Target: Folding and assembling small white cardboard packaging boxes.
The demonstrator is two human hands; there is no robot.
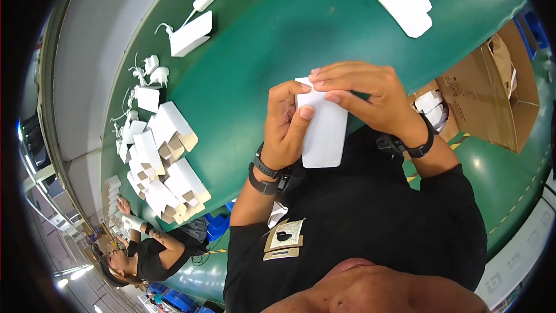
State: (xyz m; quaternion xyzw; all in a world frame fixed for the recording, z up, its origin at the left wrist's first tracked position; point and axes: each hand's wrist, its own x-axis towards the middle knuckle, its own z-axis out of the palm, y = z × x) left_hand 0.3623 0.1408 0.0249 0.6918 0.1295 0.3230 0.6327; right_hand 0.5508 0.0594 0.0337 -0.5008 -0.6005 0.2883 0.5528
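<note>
In front of my chest is a small white cardboard box [324, 137], with its long face toward me. My left hand [282, 124] grips its left side near the upper end, the thumb lying on the face. From the right, my right hand [373, 93] reaches over that same upper end, its fingertips and thumb pinched at the edge there. The fingers partly hide the upper end, so I cannot see whether its flap is tucked in. A flattened white carton [399, 0] lies at the far right of the green table [249, 64].
Several white boxes with open flaps [165, 168] are piled at the left. White chargers with cables [202, 1] line the table's far left edge. At the right stands a large brown carton [483, 95]. A co-worker [156, 255] is at the lower left.
</note>
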